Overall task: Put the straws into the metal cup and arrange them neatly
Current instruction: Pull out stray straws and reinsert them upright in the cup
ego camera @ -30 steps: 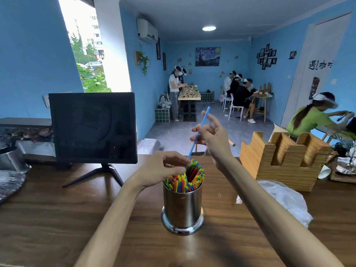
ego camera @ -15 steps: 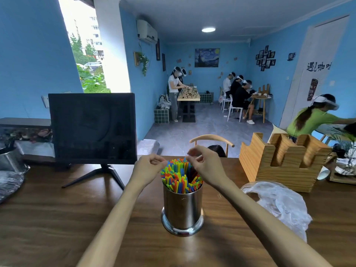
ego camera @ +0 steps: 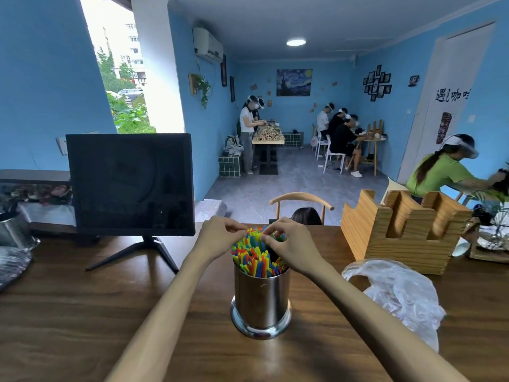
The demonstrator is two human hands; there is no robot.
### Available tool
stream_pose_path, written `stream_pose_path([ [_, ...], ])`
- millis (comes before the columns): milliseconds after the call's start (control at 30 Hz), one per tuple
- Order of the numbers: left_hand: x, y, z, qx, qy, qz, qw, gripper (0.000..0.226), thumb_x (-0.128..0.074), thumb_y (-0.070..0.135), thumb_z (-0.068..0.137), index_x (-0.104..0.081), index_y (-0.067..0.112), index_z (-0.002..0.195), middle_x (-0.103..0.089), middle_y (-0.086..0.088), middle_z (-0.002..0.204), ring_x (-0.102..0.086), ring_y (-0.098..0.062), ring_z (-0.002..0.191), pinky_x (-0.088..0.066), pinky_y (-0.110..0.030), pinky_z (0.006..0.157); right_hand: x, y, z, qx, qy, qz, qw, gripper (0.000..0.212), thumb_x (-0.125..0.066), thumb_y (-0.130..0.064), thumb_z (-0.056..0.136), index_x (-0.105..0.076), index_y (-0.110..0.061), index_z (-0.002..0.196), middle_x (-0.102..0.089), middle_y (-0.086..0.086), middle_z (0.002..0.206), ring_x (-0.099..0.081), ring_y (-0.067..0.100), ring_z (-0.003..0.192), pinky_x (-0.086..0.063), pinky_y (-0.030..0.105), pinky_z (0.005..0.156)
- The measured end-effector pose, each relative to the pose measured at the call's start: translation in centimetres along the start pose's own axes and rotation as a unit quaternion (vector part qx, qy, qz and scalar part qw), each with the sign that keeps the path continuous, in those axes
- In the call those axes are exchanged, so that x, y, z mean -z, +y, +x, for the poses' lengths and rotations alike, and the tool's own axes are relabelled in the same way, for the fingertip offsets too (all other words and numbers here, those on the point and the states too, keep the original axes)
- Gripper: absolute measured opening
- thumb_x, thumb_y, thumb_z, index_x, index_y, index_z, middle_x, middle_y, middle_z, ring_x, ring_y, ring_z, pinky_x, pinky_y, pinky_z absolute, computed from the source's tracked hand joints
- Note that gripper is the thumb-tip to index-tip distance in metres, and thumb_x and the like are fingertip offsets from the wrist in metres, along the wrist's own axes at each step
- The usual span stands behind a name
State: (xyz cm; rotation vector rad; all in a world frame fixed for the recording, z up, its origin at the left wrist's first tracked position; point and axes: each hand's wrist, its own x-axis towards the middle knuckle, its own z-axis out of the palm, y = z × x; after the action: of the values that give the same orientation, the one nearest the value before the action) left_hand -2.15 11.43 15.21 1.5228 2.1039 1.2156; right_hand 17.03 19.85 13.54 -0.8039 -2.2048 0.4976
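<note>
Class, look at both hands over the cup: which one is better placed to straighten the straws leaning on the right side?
Probably the right hand: its curled fingers already sit on the straws at the right of the metal cup; the left hand is at the left edge.

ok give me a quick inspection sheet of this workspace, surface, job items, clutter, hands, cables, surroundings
surface: wooden table, dark brown grain.
job's things: metal cup upright, packed with coloured straws.
clutter: black monitor on a stand, wooden holder, crumpled plastic bag, second metal container at far left.
grippers: left hand and right hand both pinch straw tops.
cables: nothing seen.
surroundings: blue-walled room, other people at tables behind, a chair back beyond the table.
</note>
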Motion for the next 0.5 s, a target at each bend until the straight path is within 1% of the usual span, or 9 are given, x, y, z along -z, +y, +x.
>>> stream_pose_path([
  [67, 0.04, 0.22, 0.14, 0.007, 0.012, 0.005, 1.0, 0.009, -0.079, 0.021, 0.086, -0.082, 0.022, 0.095, -0.076, 0.007, 0.088, -0.07, -0.005, 0.083, -0.055, -0.018, 0.07, -0.07, -0.03, -0.02, 0.001, -0.002, 0.0, 1.0, 0.012, -0.075, -0.033, 0.09, -0.077, -0.023, 0.096, -0.063, -0.008, 0.095, -0.059, 0.008, 0.087, -0.04, 0.016, 0.071],
  [167, -0.08, 0.46, 0.14, 0.006, 0.025, 0.006, 1.0, 0.006, -0.08, 0.018, 0.084, -0.081, 0.02, 0.09, -0.075, 0.006, 0.08, -0.071, -0.007, 0.078, -0.058, -0.023, 0.071, 0.02, -0.09, -0.03, 0.002, -0.011, 0.003, 1.0, 0.012, -0.073, -0.033, 0.091, -0.076, -0.023, 0.096, -0.064, -0.007, 0.096, -0.059, 0.008, 0.089, -0.042, 0.019, 0.072],
  [233, -0.04, 0.45, 0.13, 0.007, 0.02, 0.007, 1.0, 0.007, -0.079, 0.017, 0.085, -0.081, 0.02, 0.091, -0.075, 0.005, 0.081, -0.071, -0.008, 0.079, -0.059, -0.023, 0.071, 0.12, -0.12, -0.05, 0.004, -0.013, 0.006, 1.0, 0.011, -0.073, -0.033, 0.091, -0.076, -0.023, 0.096, -0.064, -0.006, 0.096, -0.059, 0.008, 0.089, -0.041, 0.02, 0.072],
  [300, 0.13, 0.26, 0.33, 0.015, 0.003, 0.011, 1.0, 0.008, -0.078, 0.019, 0.086, -0.082, 0.02, 0.093, -0.076, 0.005, 0.086, -0.071, -0.009, 0.084, -0.058, -0.023, 0.072, 0.18, -0.1, -0.08, 0.006, -0.014, 0.005, 1.0, 0.012, -0.073, -0.033, 0.091, -0.075, -0.023, 0.096, -0.064, -0.007, 0.097, -0.059, 0.008, 0.089, -0.042, 0.02, 0.073],
  [367, 0.39, 0.23, 0.58, 0.024, -0.014, 0.014, 1.0, 0.008, -0.079, 0.022, 0.086, -0.082, 0.02, 0.093, -0.076, 0.005, 0.09, -0.071, -0.01, 0.087, -0.06, -0.026, 0.074, 0.18, -0.08, -0.06, 0.008, -0.014, 0.003, 1.0, 0.012, -0.072, -0.034, 0.092, -0.075, -0.023, 0.097, -0.065, -0.007, 0.098, -0.06, 0.008, 0.09, -0.044, 0.021, 0.074],
  [500, 0.78, 0.37, 0.6, 0.024, -0.029, 0.005, 0.999, 0.005, -0.082, 0.025, 0.083, -0.082, 0.022, 0.087, -0.077, 0.005, 0.089, -0.072, -0.011, 0.088, -0.062, -0.031, 0.079, 0.09, 0.03, -0.1, 0.011, -0.015, 0.002, 1.0, 0.013, -0.072, -0.034, 0.092, -0.075, -0.023, 0.098, -0.065, -0.006, 0.099, -0.061, 0.009, 0.091, -0.049, 0.024, 0.077],
])
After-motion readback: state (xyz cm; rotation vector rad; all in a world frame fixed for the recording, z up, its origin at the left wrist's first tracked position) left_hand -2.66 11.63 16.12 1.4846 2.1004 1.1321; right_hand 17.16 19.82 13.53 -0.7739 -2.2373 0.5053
